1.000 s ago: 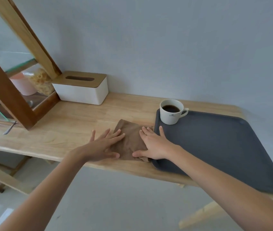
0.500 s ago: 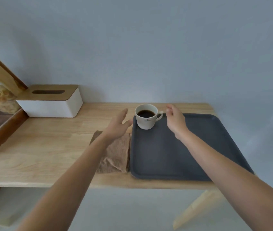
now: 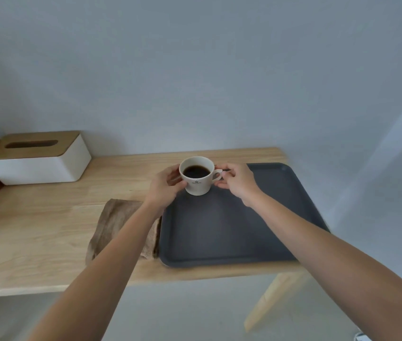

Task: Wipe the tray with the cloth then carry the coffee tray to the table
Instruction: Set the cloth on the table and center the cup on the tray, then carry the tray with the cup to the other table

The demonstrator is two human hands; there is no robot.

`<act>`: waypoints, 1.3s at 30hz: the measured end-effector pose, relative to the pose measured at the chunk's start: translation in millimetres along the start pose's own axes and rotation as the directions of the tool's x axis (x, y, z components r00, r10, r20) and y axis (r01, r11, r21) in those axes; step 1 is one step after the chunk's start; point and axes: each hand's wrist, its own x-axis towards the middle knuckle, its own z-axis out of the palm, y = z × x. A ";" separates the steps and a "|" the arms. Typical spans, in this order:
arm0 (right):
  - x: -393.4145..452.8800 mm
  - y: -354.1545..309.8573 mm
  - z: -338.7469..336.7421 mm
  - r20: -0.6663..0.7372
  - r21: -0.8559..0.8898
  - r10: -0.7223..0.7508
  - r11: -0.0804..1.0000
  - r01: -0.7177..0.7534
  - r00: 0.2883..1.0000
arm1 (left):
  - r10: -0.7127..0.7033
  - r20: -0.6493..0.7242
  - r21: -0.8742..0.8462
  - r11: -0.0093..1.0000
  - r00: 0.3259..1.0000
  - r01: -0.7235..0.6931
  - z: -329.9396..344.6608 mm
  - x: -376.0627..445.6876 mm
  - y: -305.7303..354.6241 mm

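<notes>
One second ago both hands lay flat on the folded brown cloth [image 3: 121, 228]; half a second ago they were in the air, approaching the white ceramic cup of black coffee [image 3: 197, 175] from either side. Now the left hand [image 3: 165, 187] cups the cup's left wall and the right hand [image 3: 237, 182] pinches its handle. The cloth lies released, uncovered but for the left forearm crossing it. Cup possibly raised just clear of the dark grey rectangular plastic tray [image 3: 231, 232]; contact at its base cannot be resolved. Camera view has swung rightward.
</notes>
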 end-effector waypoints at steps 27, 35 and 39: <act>-48.5 40.3 -120.9 -0.143 -0.413 -0.198 0.902 0.124 0.970 | 0.053 -0.167 0.287 0.958 0.985 -0.003 65.8 -42.9 5.1; -62.7 84.4 -155.9 -0.223 -0.711 -0.137 0.700 -0.065 0.965 | 0.111 -0.325 0.850 0.469 0.939 0.239 27.8 -39.2 -15.3; -65.3 83.9 -153.5 -0.216 -0.783 -0.178 0.619 -0.061 0.960 | 0.139 -0.311 0.873 0.433 0.940 0.225 28.3 -33.1 -15.3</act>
